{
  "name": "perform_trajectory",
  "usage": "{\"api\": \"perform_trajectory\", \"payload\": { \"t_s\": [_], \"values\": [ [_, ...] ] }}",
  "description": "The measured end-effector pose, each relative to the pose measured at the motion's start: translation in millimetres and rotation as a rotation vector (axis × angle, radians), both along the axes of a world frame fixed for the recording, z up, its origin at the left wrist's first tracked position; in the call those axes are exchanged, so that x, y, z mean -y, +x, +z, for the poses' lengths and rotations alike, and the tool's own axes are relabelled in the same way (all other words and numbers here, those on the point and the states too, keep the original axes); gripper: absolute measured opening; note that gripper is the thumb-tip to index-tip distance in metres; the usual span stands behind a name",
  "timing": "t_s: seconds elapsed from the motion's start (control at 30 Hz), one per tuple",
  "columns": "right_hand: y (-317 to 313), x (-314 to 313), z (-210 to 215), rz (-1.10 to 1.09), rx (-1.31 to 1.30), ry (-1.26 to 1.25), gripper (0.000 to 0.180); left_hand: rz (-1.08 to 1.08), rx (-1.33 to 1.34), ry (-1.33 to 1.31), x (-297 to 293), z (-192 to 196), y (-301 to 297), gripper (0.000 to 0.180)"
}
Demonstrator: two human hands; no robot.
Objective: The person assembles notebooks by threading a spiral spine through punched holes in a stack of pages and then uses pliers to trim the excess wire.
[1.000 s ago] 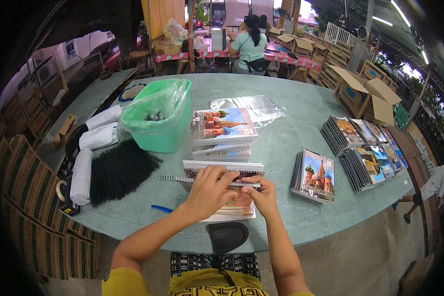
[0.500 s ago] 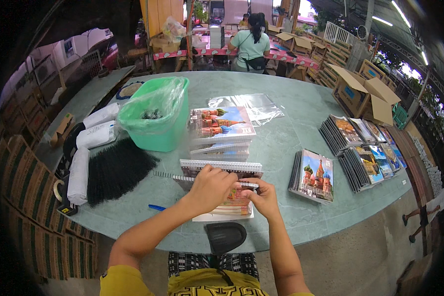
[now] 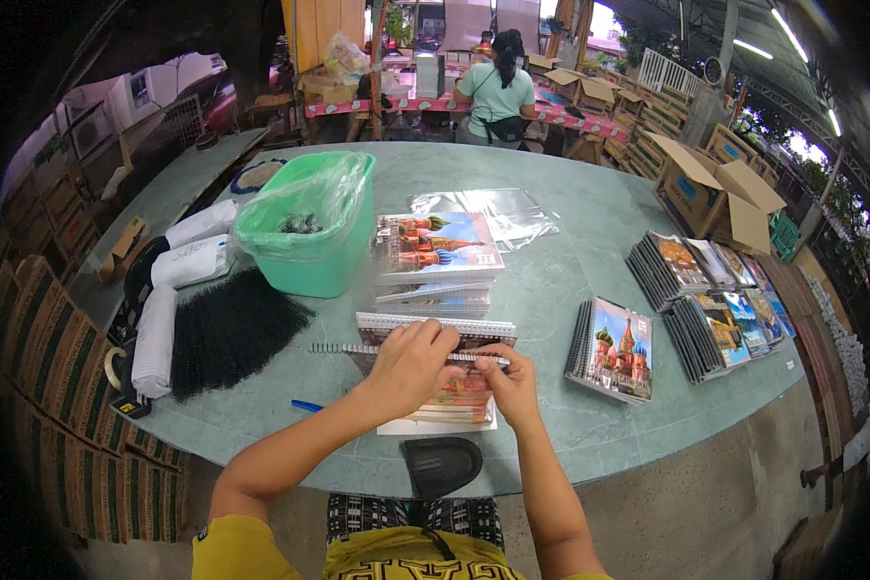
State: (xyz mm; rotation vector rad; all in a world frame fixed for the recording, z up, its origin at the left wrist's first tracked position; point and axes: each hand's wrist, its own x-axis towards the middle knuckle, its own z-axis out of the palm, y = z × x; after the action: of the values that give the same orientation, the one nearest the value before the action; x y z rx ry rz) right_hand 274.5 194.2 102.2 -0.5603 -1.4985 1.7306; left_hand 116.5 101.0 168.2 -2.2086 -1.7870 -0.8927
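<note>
A notebook with a dark, patterned cover stands tilted between my hands, its edge with the coil facing up. A thin dark spiral coil sticks out past its left end. My left hand is closed over the top edge, fingers bent across the coil. At the right end, my right hand pinches the edge between thumb and fingers. Just behind stands another spiral notebook with a pale coil. Under my hands lies a stack of notebooks; its lower part is partly hidden.
Beyond are stacked notebooks, clear plastic sleeves and a green bin lined with plastic. Black coils and a blue pen lie left. More notebooks and an open carton stand right. A person works behind.
My right hand's fingers have shifted along the notebook's right end, and more of the pale coiled edge shows between my hands. The coil's free left end sits slightly further right.
</note>
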Motion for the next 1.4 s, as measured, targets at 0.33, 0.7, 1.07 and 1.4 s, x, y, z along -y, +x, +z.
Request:
{"api": "perform_trajectory", "payload": {
  "t_s": [0.33,0.7,1.07,1.4],
  "values": [
    [4,2,-2,-0.08,-0.111,0.224,0.014,0.012,-0.029,-0.055,-3,-6,0,0.03],
    [10,0,-22,-0.189,0.099,0.266,0.011,-0.137,0.078,0.019,-22,-4,36,0.013],
    [8,4,-22,-0.223,0.265,0.424,0.02,-0.213,0.085,0.065,-26,1,34,0.02],
    [22,-9,47,0.055,0.491,0.623,0.032,0.186,-0.336,-0.722,136,-98,-137,0.071]
  ]
}}
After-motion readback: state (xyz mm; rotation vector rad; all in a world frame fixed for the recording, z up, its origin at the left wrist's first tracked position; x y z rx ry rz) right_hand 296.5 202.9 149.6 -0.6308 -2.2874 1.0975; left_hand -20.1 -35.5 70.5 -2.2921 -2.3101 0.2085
